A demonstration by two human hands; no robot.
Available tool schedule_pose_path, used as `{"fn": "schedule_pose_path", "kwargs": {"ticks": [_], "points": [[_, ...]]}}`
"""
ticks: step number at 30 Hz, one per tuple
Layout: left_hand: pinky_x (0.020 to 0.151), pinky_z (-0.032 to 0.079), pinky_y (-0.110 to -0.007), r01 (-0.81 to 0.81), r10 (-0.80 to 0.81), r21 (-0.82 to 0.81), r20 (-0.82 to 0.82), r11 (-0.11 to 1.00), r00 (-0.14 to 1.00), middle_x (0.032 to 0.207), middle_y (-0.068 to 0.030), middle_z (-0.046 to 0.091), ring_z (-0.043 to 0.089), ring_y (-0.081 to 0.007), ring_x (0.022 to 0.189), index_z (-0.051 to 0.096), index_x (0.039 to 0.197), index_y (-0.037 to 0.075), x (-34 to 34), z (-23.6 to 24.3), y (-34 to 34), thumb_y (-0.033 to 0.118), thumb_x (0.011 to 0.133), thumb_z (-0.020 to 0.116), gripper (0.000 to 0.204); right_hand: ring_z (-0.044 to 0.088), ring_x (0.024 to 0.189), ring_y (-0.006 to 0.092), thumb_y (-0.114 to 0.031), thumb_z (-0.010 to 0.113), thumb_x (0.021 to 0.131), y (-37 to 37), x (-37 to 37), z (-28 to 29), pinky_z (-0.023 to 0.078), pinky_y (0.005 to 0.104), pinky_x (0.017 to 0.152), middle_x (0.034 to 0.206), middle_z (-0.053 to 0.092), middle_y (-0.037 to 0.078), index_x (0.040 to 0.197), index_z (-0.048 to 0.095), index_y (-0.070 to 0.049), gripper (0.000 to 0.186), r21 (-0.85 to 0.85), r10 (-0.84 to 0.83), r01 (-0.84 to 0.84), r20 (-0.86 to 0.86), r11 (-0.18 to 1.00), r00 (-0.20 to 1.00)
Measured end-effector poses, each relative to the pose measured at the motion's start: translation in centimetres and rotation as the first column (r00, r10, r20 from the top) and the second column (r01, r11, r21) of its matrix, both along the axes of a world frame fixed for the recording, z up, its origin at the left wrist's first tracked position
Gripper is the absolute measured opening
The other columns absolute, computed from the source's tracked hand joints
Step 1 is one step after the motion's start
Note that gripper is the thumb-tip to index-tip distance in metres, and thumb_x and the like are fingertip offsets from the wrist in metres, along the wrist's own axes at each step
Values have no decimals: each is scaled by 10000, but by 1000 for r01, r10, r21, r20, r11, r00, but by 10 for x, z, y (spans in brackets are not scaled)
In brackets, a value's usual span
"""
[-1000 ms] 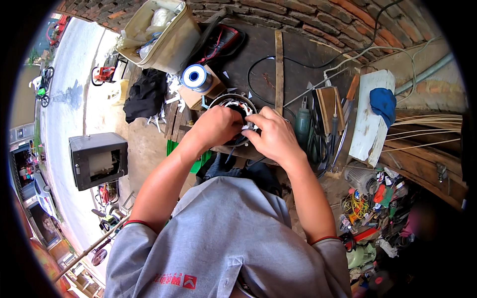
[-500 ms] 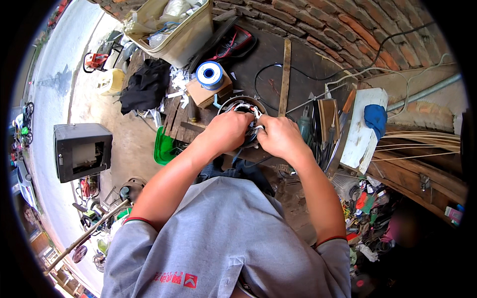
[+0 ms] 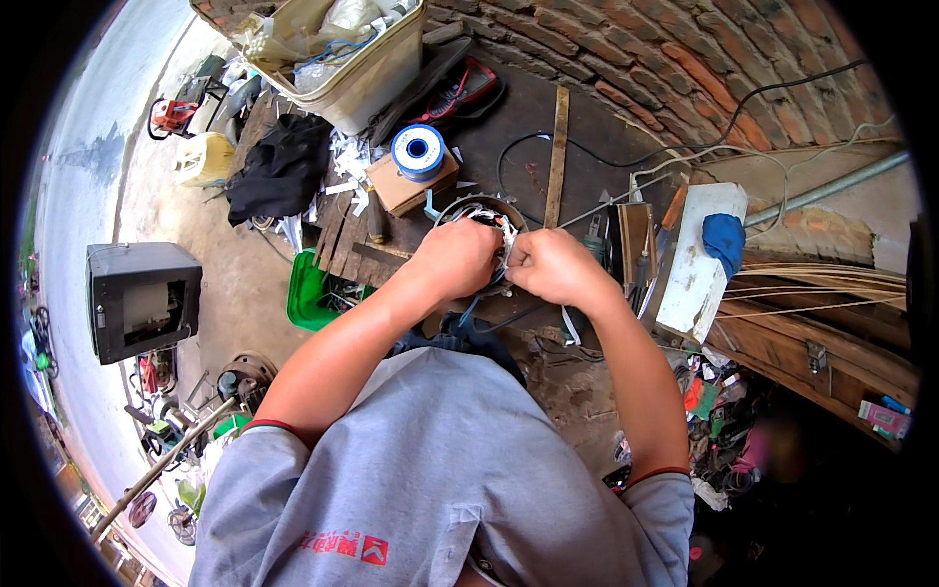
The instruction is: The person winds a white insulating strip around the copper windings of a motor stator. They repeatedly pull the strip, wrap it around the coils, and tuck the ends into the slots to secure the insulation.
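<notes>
Sitting at the near edge of the workbench [image 3: 531,103], a round metal housing [image 3: 511,207] is partly covered by the left hand [image 3: 456,256], fingers curled, and flanked by the right hand [image 3: 556,266], fingers bunched; whether anything is pinched cannot be told.

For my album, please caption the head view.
Bare left hand and right hand work at white strands inside a round metal housing, near a blue-and-white spool.

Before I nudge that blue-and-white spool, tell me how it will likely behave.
The spool stands on its flat end, so it will probably slide rather than roll. Pushed past the edge of the small brown box beneath, it could tip off.
</notes>
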State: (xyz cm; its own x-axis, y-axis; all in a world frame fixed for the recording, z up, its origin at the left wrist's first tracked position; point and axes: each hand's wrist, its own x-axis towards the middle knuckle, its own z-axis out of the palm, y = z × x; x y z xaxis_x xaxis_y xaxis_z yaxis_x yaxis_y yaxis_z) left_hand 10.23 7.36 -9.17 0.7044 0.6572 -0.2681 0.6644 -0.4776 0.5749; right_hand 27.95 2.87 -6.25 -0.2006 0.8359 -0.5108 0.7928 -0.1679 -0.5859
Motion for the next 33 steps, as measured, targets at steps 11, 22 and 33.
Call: {"fn": "schedule_pose_path", "kwargs": {"ticks": [11, 22, 33], "points": [[761, 526, -476, 72, -59, -104, 126, 992, 990, 879, -226, 689, 662, -418, 847, 660, 939, 0, -3, -12, 14, 146, 828, 642, 184, 652, 556, 197, -104, 579, 847, -21, -16, -35, 525, 327, 522, 610, 607, 36, 832, 578, -71, 36, 666, 18, -426, 527, 612, 850], [740, 536, -480, 1, 7, -107, 76, 994, 997, 834, -210, 688, 668, -404, 810, 712, 850, 32, 1, 3, 9, 141, 781, 666, 137, 664, 654, 251, -149, 679, 799, -35, -9, -36, 520, 368, 618, 676, 648, 115, 934, 674, -14, 191, 594, 36, -202, 279, 778, 960], [712, 542, -475, 11, -8, -17, 138, 1000, 990, 771, -219, 672, 669, -404, 769, 682, 764, 2, -6, -5, 3, 110, 763, 667, 109, 687, 606, 344, -161, 655, 807, -9, -9, -15, 548, 451, 592, 632, 663, 182, 863, 660, -12, 159, 350, 9, -107, 270, 931, 963]]}}
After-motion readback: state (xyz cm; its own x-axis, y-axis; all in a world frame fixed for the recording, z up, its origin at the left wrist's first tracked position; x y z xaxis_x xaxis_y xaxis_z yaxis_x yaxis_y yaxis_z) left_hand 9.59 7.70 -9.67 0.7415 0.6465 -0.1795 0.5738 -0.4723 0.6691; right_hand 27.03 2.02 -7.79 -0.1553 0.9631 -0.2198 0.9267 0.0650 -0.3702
